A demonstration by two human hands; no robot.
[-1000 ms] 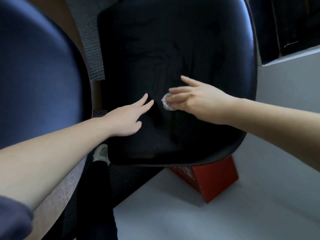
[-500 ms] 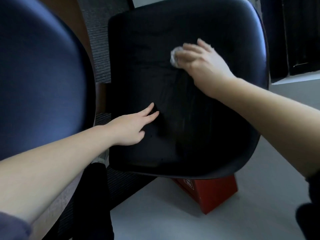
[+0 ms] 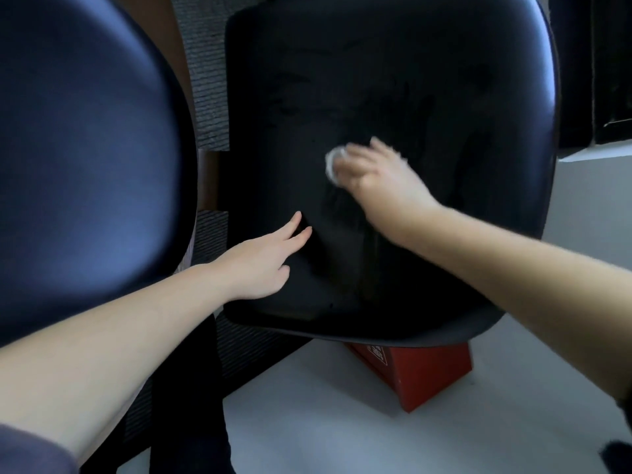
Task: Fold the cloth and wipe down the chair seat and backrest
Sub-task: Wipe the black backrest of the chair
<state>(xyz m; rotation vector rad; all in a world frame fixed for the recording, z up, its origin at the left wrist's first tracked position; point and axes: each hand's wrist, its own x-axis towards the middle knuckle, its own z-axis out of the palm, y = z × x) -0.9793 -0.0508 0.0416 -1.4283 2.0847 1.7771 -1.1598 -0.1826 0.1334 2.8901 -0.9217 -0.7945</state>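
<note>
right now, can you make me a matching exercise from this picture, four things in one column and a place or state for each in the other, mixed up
Things:
1. left hand
2. right hand
3. cloth
4. red box

Places or states:
a. on the floor, under the front edge of the chair seat
b. flat on the chair seat, holding nothing
c. white, bunched at the fingertips
d. holding the cloth against the chair seat

Pairs: 1-b, 2-d, 3-c, 4-a
</note>
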